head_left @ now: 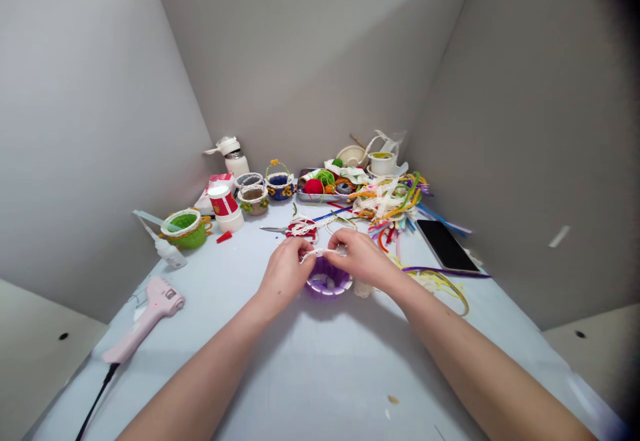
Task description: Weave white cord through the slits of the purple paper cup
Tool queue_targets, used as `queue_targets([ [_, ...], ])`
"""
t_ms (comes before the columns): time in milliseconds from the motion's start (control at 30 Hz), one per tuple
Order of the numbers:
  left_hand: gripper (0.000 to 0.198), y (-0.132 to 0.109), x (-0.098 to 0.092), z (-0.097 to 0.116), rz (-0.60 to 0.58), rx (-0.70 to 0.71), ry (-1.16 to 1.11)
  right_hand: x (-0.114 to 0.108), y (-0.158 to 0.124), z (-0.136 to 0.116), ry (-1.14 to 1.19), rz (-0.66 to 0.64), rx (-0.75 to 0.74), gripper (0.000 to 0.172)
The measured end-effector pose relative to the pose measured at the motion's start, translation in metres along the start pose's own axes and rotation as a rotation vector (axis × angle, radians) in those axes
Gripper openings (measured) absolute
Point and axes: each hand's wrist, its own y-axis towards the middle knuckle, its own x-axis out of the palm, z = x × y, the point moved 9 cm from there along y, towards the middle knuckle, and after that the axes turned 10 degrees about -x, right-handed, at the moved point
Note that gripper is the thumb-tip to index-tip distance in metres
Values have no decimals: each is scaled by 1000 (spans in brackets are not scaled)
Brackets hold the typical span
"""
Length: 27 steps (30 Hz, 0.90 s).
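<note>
A purple basket (329,288) with a pale rim stands on the table below my two hands. Along its far rim runs a strip of white lace trim (319,252). My left hand (289,264) pinches the trim at the left side of the rim. From the right, my right hand (357,254) pinches the same trim, its fingers bent over the basket. The fingertips partly hide the trim and the far rim. Just beyond the hands lie scissors (301,230) with red handles, white cord draped across them. A whitish roll (362,289) sits against the basket's right side.
A pink glue gun (145,318) lies at the left, its black cord trailing forward. Behind it are a glue bottle (169,252), a green basket (193,234) and several small decorated baskets. A tray of yarn (320,196), a heap of pipe cleaners (387,201) and a phone (447,246) occupy the right.
</note>
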Motion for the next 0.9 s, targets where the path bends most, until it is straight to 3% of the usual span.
queue_targets([
  [433,29,-1,2,-4,5,-4,-113,-5,-2,-7,-87,11,15,7],
  [900,17,4,3,3,-6,70,-94,1,2,-11,-12,-2,-58,9],
])
